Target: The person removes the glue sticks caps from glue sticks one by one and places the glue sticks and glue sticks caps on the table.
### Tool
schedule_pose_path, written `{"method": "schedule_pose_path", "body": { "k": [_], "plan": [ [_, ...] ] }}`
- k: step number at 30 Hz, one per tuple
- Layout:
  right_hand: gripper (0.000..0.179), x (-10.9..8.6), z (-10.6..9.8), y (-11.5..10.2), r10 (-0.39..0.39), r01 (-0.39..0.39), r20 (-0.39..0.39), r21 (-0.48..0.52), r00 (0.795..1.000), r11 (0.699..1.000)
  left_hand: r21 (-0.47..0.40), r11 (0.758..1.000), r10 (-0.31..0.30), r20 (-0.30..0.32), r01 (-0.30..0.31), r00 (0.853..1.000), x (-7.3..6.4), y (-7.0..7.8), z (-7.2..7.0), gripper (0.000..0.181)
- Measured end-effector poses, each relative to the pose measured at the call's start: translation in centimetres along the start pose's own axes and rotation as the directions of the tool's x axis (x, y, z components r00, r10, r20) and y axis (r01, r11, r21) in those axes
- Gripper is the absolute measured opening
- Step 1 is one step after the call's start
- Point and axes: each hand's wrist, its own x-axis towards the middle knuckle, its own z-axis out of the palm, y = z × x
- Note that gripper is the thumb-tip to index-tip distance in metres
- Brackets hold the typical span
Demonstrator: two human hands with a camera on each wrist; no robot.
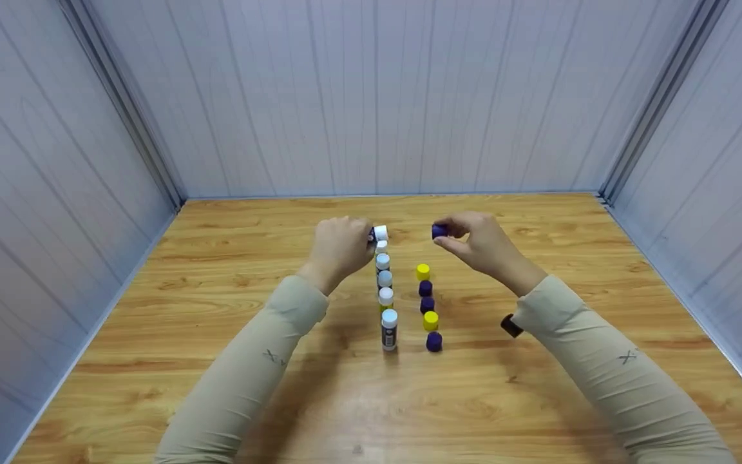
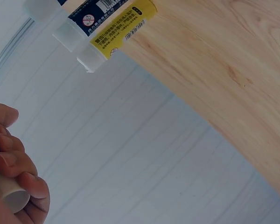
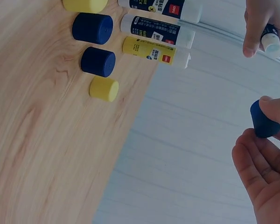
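Note:
My left hand [image 1: 342, 250] grips a dark blue glue stick [image 2: 11, 193], its uncapped white end showing past the fingers. Across from it, my right hand [image 1: 485, 246] pinches a dark blue cap [image 3: 264, 120] between thumb and fingers, apart from the glue stick. Several uncapped glue sticks [image 1: 389, 332] stand upright in a line toward me, mostly dark blue, with yellow ones such as the yellow glue stick [image 3: 151, 50]. To their right runs a line of loose caps, including a yellow cap [image 1: 423, 272] and a dark blue cap [image 1: 434, 341].
The wooden table [image 1: 216, 290] is bounded by a pale panelled wall [image 1: 371, 96] at the back and similar walls at left and right. A small dark object [image 1: 511, 325] shows at the right sleeve's cuff.

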Motion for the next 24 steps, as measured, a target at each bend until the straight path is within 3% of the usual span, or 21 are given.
{"method": "schedule_pose_path", "body": {
  "k": [8, 15, 20, 24],
  "plan": [
    [0.026, 1.2, 0.1, 0.4, 0.027, -0.024, 0.035, -0.081, 0.999, 0.996, -0.142, 0.98, -0.126, 0.095, 0.139, 0.987, 0.1, -0.2, 0.0, 0.042],
    [0.033, 2.1, 0.4, 1.1, 0.144, -0.131, 0.099, -0.129, 0.985, 0.983, -0.257, 0.927, -0.231, 0.18, 0.273, 0.956, 0.2, 0.0, 0.2, 0.04],
    [0.036, 2.9, 1.0, 1.9, 0.174, -0.15, 0.136, -0.171, 0.975, 0.974, -0.363, 0.865, -0.289, 0.204, 0.346, 0.935, 0.3, -0.1, 0.5, 0.049],
    [0.037, 3.4, 1.8, 2.5, 0.17, -0.134, 0.173, -0.204, 0.97, 0.97, -0.481, 0.774, -0.336, 0.241, 0.413, 0.911, 0.3, -0.2, 0.8, 0.047]
  ]
}}
